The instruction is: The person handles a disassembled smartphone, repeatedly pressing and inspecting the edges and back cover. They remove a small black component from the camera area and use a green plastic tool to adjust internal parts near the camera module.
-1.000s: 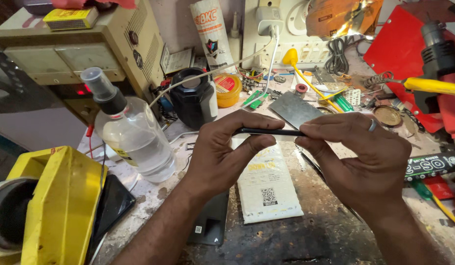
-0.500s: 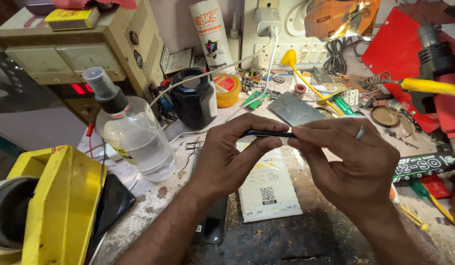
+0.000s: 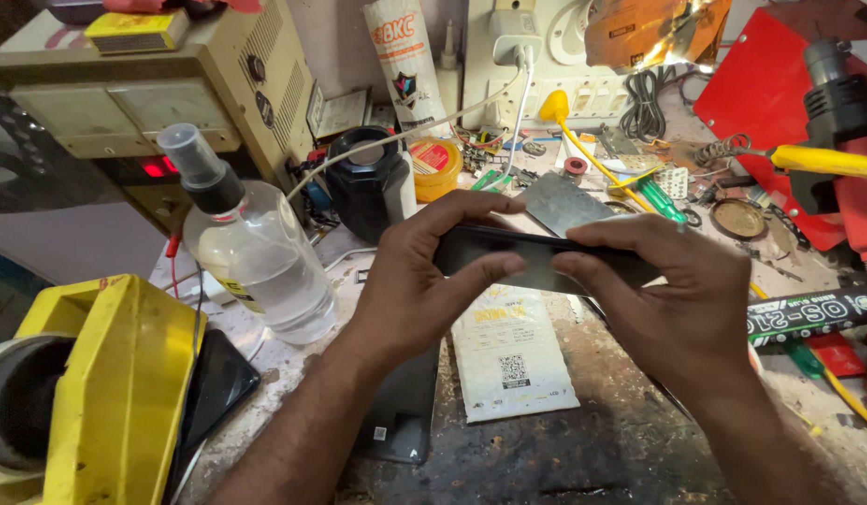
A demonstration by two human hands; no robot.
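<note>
- Black phone (image 3: pixel 536 257) — we hold it edge-on above the workbench (image 3: pixel 630 440), over the white printed pouch (image 3: pixel 513 351), its dark face tilted partly toward the camera.
- Left hand (image 3: pixel 415 281) grasps the left end, thumb under and fingers over the top edge; right hand (image 3: pixel 681 299) grasps the right end the same way.
- To do this well, we judge: keep pressure on the frame edges, not the glass, and keep both ends level so the body does not twist.
- Keep it clear of the clear spray bottle (image 3: pixel 256 252) at left and the second dark phone (image 3: pixel 401 402) lying flat on the bench.
- Versus the earlier frames — the phone showed only a thin edge then; now it is rotated to show more face, and the hands sit closer to the camera.
</note>
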